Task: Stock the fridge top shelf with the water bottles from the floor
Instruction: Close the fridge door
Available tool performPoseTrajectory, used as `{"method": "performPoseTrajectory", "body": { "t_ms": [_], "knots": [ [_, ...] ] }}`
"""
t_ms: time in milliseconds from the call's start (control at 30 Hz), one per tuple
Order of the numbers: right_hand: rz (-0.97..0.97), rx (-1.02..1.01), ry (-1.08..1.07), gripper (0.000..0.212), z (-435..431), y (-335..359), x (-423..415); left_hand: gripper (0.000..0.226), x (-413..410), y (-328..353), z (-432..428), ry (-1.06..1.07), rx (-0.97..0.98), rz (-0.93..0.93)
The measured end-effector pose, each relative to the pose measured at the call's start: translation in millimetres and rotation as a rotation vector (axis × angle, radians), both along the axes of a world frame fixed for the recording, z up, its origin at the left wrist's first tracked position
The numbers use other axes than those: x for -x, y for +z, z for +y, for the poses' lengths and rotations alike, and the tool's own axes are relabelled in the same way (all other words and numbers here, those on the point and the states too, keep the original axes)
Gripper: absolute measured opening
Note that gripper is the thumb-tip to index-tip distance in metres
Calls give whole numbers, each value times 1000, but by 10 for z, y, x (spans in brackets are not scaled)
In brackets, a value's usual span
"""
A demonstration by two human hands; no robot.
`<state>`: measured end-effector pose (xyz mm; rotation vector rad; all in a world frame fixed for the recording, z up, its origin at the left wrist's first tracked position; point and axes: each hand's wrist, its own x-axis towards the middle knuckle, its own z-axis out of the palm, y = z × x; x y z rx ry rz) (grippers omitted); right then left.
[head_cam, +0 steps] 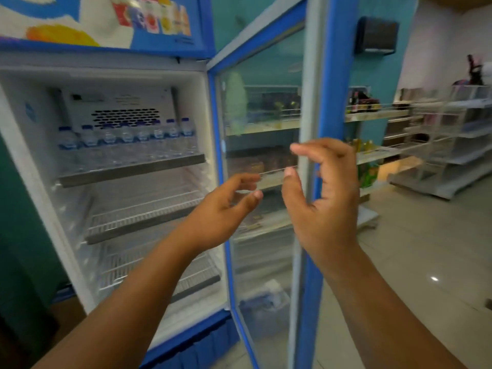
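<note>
Blue-framed fridge [338, 75] with white interior; clear bottles [127, 139] carry blue caps and labels on the top shelf [130, 170]. Teal wall [378, 75] at upper right.

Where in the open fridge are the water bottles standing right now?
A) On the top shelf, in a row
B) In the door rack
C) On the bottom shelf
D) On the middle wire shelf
A: the water bottles with blue caps line the top shelf, while the wire shelves below hold nothing.

Clear plastic bottles [125, 141] with blue caps; white wire shelves [143, 211]; glass door [262, 145] in glossy blue frame; shiny tiled floor [415, 262].
</note>
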<state>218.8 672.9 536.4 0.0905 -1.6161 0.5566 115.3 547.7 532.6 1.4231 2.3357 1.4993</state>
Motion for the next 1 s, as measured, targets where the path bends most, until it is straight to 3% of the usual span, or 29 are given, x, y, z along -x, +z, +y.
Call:
{"method": "performPoseTrajectory", "body": {
  "t_ms": [67,133,200,267,433,700,833,1000],
  "knots": [
    [-64,119,-63,48,219,-92,-28,41,-219,1,209,-22,-11,-4],
    [-275,302,51,61,360,-156,-7,41,-362,-37,321,-20,-18,-4],
    [-445,421,199,62,444,-204,14,44,-455,-96,344,2,-13,-17],
    [-488,431,249,65,464,-228,11,46,-508,-144,276,33,13,-23],
    [-495,369,323,66,270,-273,9,40,-506,-150,-109,132,23,-15],
    [-516,52,582,49,-392,-395,485,66,-237,-222,-857,296,-176,-121],
    [-576,-93,725,40,-817,-428,1033,55,39,-274,-1324,477,-310,-144],
    [-557,-191,602,49,-1379,-509,1952,47,740,-346,-1993,652,-360,-152]
  ]
}}
